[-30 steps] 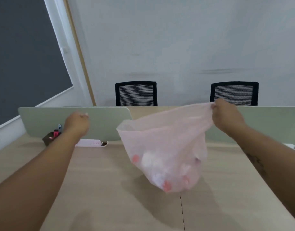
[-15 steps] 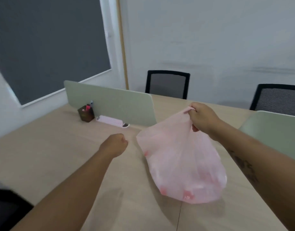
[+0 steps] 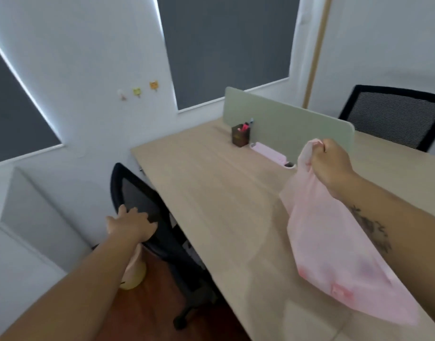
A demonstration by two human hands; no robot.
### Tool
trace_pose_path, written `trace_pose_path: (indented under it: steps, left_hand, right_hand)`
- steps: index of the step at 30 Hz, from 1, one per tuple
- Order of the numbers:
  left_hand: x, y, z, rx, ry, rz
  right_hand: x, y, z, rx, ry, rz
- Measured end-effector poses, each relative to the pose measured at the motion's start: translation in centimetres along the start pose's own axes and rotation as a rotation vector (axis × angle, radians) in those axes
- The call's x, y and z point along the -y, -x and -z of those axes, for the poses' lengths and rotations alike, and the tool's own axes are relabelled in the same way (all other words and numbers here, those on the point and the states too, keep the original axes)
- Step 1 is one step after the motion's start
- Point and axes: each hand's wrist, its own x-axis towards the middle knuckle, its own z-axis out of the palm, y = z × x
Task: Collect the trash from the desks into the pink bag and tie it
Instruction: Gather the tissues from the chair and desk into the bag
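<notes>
Rests left grip (image 3: 131, 225), fingers spread and loose, atop black chair back (image 3: 137, 196). Clutches gathered mouth of pink bag (image 3: 334, 257) in tightly curled right grip (image 3: 331, 163), bag hanging below it, over table (image 3: 211, 193). Just beyond that grip, pen holder (image 3: 240, 136) and green divider (image 3: 285, 124).

Pen holder (image 3: 240, 137) & pink pwr strip (image 3: 268, 153) by green divider (image 3: 285, 126); mesh chair (image 3: 137, 200) at left.

Desk (image 3: 211, 193) open ahead; divider (image 3: 285, 124) and pen holder (image 3: 240, 136) bar its back
</notes>
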Motion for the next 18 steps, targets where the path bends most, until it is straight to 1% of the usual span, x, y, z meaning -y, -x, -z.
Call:
trace_pose_path:
  steps: [4,8,12,14,18]
  left_hand:
    - [1.9,-0.8,-1.1,0.031,0.235,-0.061]
    - [3.9,-1.6,-2.0,-0.081,0.371,-0.123]
    - [6.7,-2.6,-2.7,-0.148,0.4,-0.172]
    - [8.5,-3.6,-2.8,-0.14,0.382,-0.207]
    - [12.6,-6.2,-2.8,-0.128,0.392,-0.237]
  right_hand:
    - [2.3,0.8,-3.6,-0.009,-0.056,-0.023]
    - [5.1,2.1,-7.5,0.007,-0.09,-0.006]
    - [7.1,3.9,-11.3,0.046,-0.12,0.023]
    - [7.9,4.6,-12.8,0.065,-0.13,0.034]
    - [9.0,5.0,-14.4,0.016,-0.083,0.083]
